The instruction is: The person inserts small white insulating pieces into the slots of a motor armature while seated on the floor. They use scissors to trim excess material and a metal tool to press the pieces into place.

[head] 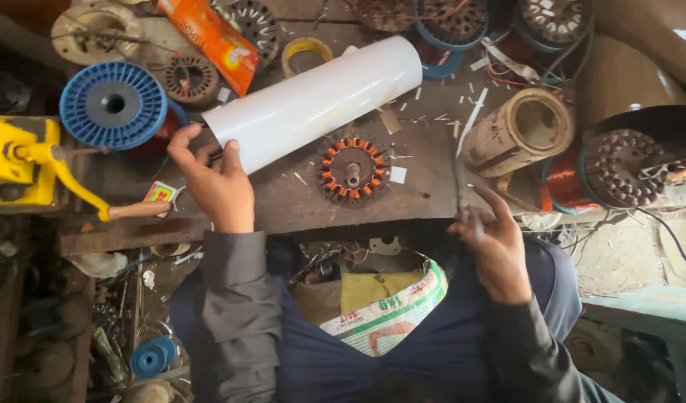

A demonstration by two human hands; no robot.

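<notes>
At the far left of the wooden bench sits a yellow hand-crank tool beside a blue spool. The left hand grips the near end of a white roll lying slantwise. Just right lies 1 orange-wound stator. The right hand is closed around dark scissors, before a brown cardboard tube.
</notes>
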